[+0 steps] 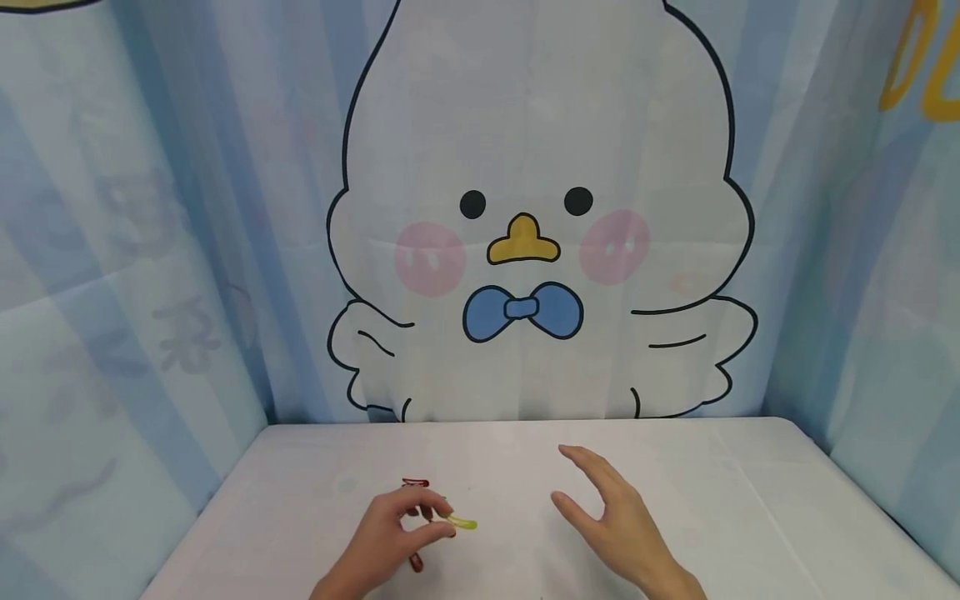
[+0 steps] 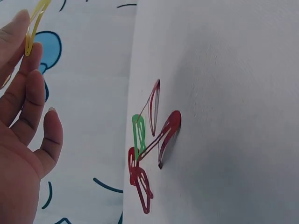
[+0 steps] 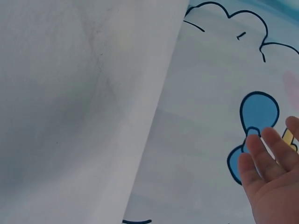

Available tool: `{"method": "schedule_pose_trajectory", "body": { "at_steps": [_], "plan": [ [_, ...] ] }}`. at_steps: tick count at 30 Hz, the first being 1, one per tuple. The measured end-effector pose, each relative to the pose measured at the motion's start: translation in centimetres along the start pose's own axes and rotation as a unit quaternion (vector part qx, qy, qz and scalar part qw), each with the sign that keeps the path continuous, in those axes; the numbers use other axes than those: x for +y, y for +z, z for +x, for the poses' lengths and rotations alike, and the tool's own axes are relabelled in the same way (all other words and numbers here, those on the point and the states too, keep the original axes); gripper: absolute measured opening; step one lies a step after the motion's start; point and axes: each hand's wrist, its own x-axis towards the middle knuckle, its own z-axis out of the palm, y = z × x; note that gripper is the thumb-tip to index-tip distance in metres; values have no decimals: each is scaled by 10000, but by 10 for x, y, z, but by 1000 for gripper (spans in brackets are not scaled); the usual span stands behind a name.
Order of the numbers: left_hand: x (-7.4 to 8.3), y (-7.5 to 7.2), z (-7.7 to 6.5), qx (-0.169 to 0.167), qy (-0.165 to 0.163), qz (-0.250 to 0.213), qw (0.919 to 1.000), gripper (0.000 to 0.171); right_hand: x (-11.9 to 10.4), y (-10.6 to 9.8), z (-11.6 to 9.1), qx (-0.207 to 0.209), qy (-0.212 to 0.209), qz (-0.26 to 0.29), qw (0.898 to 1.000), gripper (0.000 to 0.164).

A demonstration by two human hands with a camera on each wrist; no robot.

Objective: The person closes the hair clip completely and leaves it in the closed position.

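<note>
Between thumb and index finger, my left hand (image 1: 393, 529) pinches a yellow snap hair clip (image 1: 465, 523), which points to the right. In the left wrist view the same yellow clip (image 2: 33, 32) shows at the fingertips, with the other fingers loosely bent. Below and behind this hand lie several red hair clips (image 2: 173, 122) and a green hair clip (image 2: 138, 133), bunched together on the white table; in the head view the hand covers most of them. My right hand (image 1: 626, 529) hovers over the table on the right, fingers spread and holding nothing.
The white table (image 1: 720, 483) ends at a back edge against a curtain (image 1: 525, 367) printed with a white cartoon bird. More blue striped curtain (image 1: 112, 292) hangs along the left, and another curtain (image 1: 885, 333) along the right.
</note>
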Motion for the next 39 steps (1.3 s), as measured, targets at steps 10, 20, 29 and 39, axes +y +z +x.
{"method": "schedule_pose_trajectory", "body": {
  "at_steps": [10, 20, 29, 39],
  "plan": [
    [7, 12, 7, 303, 202, -83, 9993, 17, -9, 5, 5, 26, -22, 277, 9996, 47],
    [16, 31, 14, 749, 498, -320, 9954, 14, -20, 13, 7, 96, -130, 789, 9967, 42],
    [27, 43, 20, 798, 532, -528, 9940, 14, -28, 24, 6, 161, -234, 1261, 9916, 36],
    [33, 50, 27, 725, 721, -665, 9925, 14, -29, 29, 6, 194, -405, 1667, 9850, 30]
  ]
}}
